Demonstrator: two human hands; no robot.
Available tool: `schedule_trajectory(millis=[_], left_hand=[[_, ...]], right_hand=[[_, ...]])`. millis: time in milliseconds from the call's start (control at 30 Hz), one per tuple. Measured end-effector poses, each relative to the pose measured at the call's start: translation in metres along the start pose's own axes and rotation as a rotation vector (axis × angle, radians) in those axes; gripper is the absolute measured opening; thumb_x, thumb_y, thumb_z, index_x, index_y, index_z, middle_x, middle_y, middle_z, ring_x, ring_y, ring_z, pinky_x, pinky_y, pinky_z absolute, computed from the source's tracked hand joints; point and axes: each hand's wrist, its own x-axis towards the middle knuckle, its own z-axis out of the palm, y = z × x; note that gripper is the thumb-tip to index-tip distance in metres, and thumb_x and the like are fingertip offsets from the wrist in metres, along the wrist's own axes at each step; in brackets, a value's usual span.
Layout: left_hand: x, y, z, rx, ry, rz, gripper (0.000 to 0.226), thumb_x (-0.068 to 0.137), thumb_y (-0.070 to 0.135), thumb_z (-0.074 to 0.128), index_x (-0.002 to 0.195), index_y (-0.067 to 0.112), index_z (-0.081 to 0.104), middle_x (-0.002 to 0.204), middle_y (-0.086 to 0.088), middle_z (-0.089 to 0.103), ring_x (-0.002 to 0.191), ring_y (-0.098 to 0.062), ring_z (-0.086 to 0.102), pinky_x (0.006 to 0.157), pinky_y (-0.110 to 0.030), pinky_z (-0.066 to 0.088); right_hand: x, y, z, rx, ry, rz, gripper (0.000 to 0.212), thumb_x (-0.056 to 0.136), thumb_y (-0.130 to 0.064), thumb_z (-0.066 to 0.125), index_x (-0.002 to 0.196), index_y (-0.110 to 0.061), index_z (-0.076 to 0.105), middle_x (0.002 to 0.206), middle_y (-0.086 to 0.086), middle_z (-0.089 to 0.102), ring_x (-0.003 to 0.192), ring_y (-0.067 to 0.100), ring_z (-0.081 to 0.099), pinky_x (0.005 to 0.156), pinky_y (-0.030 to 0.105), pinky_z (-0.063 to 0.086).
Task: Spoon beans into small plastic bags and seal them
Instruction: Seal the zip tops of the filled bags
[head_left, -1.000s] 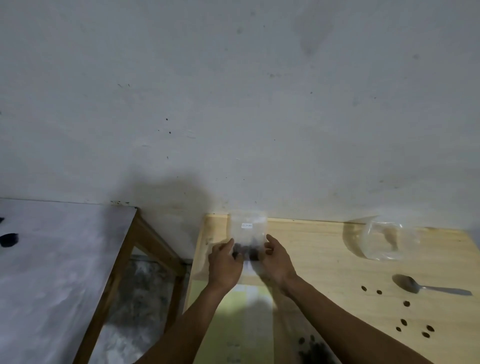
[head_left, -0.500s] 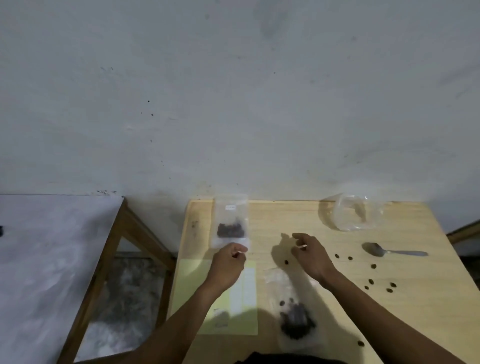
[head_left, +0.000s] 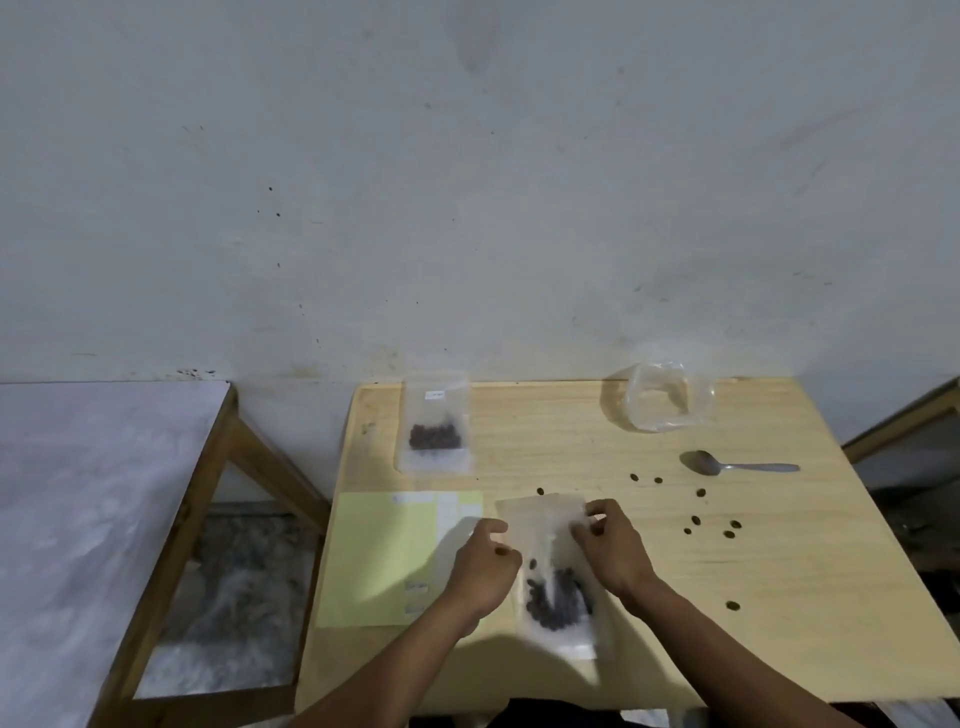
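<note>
A small clear plastic bag of dark beans (head_left: 554, 605) lies flat on the wooden table (head_left: 779, 597), its mouth pointing away from me. My left hand (head_left: 485, 564) has its fingers curled at the bag's left edge. At the bag's upper right, near the mouth, my right hand (head_left: 615, 553) pinches the plastic. A second bag with beans (head_left: 434, 431) lies at the table's back left, apart from both hands. To the right rests a metal spoon (head_left: 737, 465).
An open clear bag (head_left: 666, 397) stands at the back right. Several loose beans (head_left: 696, 519) are scattered right of my hands, and one lies near the front right. A yellow paper sheet (head_left: 384, 558) lies under my left hand. A grey-topped table (head_left: 78, 519) stands left.
My left hand has left the far bag of beans at the back. Both hands have come back to the nearer bag and now hold it near its mouth.
</note>
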Motion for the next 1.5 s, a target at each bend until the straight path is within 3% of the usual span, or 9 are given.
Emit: schedule_trajectory(millis=[200,400,533,700,800,1067,1300,1400,1500], left_hand=[[-0.018,-0.003,-0.014,-0.157,0.219,0.197,0.016,0.094,0.019,0.058,0.105,0.030,0.057,0.091,0.001,0.061,0.078,-0.014,0.059,0.064,-0.020,0.045],[-0.044,-0.021,-0.053,-0.251,0.365,0.280,0.024,0.095,0.019,0.059,0.113,0.036,0.058,0.097,0.006,0.068,0.077,-0.003,0.067,0.057,-0.014,0.050],[-0.058,-0.043,-0.086,-0.377,0.488,0.289,0.025,0.094,0.012,0.060,0.109,0.033,0.062,0.092,0.000,0.075,0.081,-0.012,0.072,0.065,-0.030,0.057],[-0.078,-0.066,-0.130,-0.496,0.572,0.288,0.025,0.096,0.007,0.056,0.112,0.025,0.060,0.096,-0.005,0.073,0.082,-0.023,0.073,0.074,-0.042,0.058],[-0.085,-0.075,-0.147,-0.516,0.670,0.299,0.026,0.096,0.008,0.057,0.107,0.031,0.061,0.096,-0.007,0.073,0.079,-0.024,0.074,0.073,-0.044,0.058],[-0.094,-0.080,-0.162,-0.550,0.692,0.307,0.025,0.096,0.010,0.057,0.108,0.031,0.060,0.097,-0.007,0.074,0.079,-0.022,0.074,0.072,-0.040,0.058],[-0.091,-0.066,-0.156,-0.529,0.643,0.319,0.023,0.096,0.010,0.057,0.107,0.030,0.059,0.094,-0.002,0.075,0.079,-0.019,0.073,0.071,-0.036,0.058],[-0.083,-0.054,-0.150,-0.467,0.630,0.341,0.015,0.099,0.015,0.051,0.110,0.022,0.057,0.089,0.004,0.075,0.075,-0.010,0.071,0.059,-0.023,0.055],[-0.077,-0.036,-0.141,-0.438,0.592,0.379,0.017,0.098,0.013,0.052,0.110,0.024,0.057,0.084,0.010,0.074,0.070,-0.018,0.063,0.055,-0.024,0.050]], right_hand=[[-0.007,-0.020,0.004,0.384,-0.107,0.058,0.016,0.094,-0.020,0.061,0.081,-0.012,0.057,0.064,0.005,0.057,0.059,0.019,0.050,0.058,0.032,0.041],[-0.015,-0.055,0.038,0.456,-0.266,-0.005,0.016,0.094,-0.022,0.063,0.087,-0.008,0.061,0.074,0.008,0.059,0.066,0.020,0.055,0.064,0.032,0.047],[-0.024,-0.067,0.069,0.470,-0.363,-0.008,0.028,0.098,-0.029,0.055,0.096,-0.004,0.067,0.083,0.006,0.067,0.075,0.020,0.062,0.070,0.029,0.048],[-0.025,-0.054,0.114,-0.098,-0.365,-0.360,0.020,0.095,-0.019,0.056,0.108,-0.009,0.069,0.097,0.001,0.066,0.084,0.011,0.059,0.069,0.011,0.040],[-0.027,-0.049,0.136,-0.396,-0.387,-0.511,0.024,0.094,-0.027,0.051,0.107,-0.018,0.068,0.103,0.001,0.065,0.091,0.014,0.059,0.074,0.018,0.036],[-0.026,-0.052,0.164,-0.618,-0.315,-0.621,0.013,0.083,-0.022,0.049,0.081,-0.022,0.062,0.093,0.003,0.058,0.087,0.026,0.056,0.069,0.035,0.048],[-0.021,-0.066,0.140,-0.185,-0.298,-0.459,0.013,0.091,-0.017,0.055,0.078,-0.016,0.056,0.071,-0.003,0.059,0.062,0.008,0.050,0.059,0.024,0.039],[-0.021,-0.085,0.112,0.034,-0.235,-0.459,0.015,0.094,-0.019,0.058,0.083,-0.010,0.061,0.077,0.011,0.064,0.065,0.015,0.055,0.065,0.031,0.045],[-0.026,-0.112,0.084,0.172,-0.232,-0.486,0.012,0.094,-0.015,0.057,0.088,-0.009,0.066,0.080,0.004,0.065,0.072,0.014,0.058,0.074,0.032,0.050]])
